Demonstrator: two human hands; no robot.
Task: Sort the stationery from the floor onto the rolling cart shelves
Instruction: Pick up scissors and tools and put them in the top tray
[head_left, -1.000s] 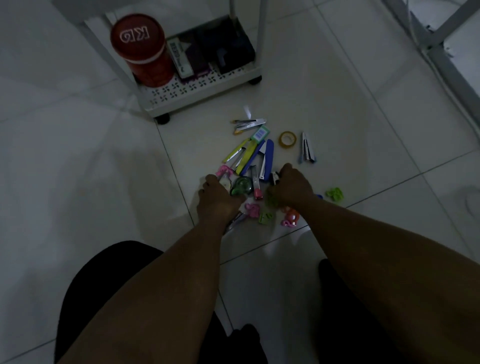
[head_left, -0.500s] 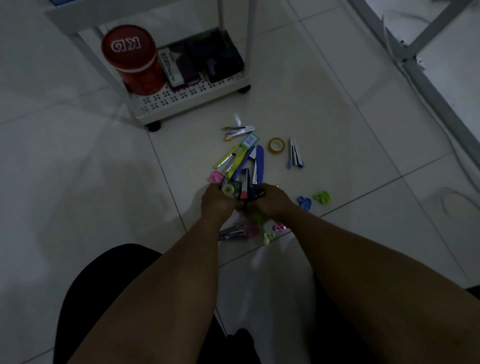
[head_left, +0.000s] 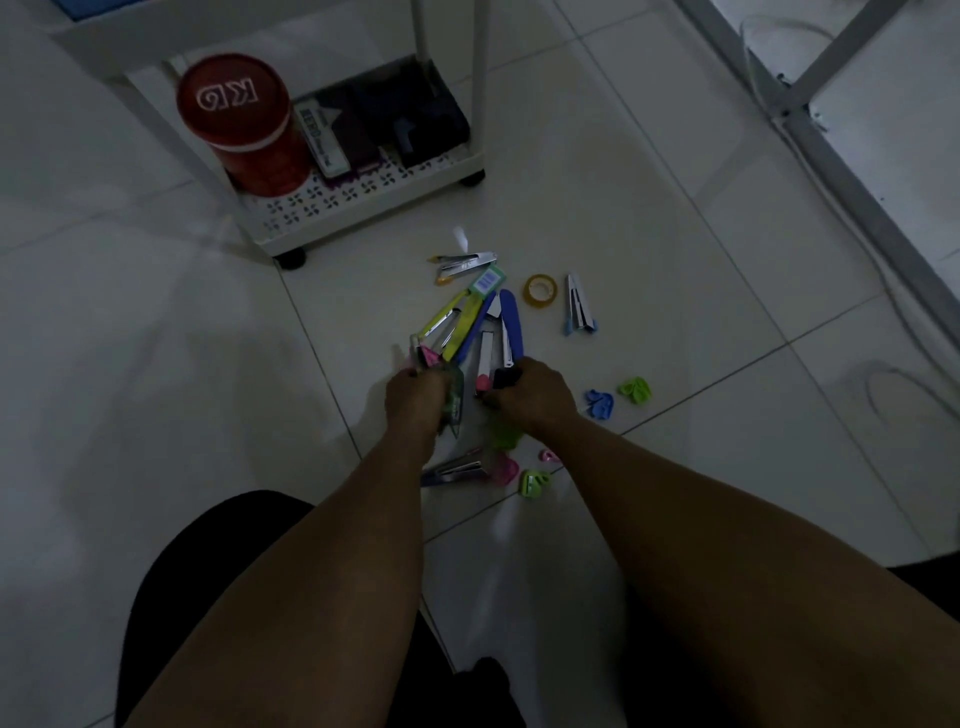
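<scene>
Mixed stationery lies on the white tile floor in front of the white rolling cart (head_left: 363, 208). My left hand (head_left: 415, 397) grips a translucent green tape dispenser (head_left: 456, 402), and a pink piece (head_left: 429, 356) shows at its fingertips. My right hand (head_left: 535, 397) holds a white stapler with a pink end (head_left: 485, 358), with a black part beside it. Just beyond the hands lie a blue stapler (head_left: 511, 325) and a yellow-green stapler (head_left: 453, 322). Further out are a tape roll (head_left: 540, 290) and two silver staplers (head_left: 577, 306) (head_left: 465, 261).
A blue clip (head_left: 600, 403) and a green clip (head_left: 636, 389) lie right of my right hand. Under my forearms are a silver stapler (head_left: 457, 470) and a green sharpener (head_left: 535, 483). The cart's bottom shelf holds a red tin (head_left: 239, 124) and dark boxes (head_left: 405, 119). A metal frame (head_left: 831, 171) runs along the right.
Both hands came together over the pile and lifted items off the floor. They now sit slightly apart, the left with the green dispenser, the right with the pink-ended stapler.
</scene>
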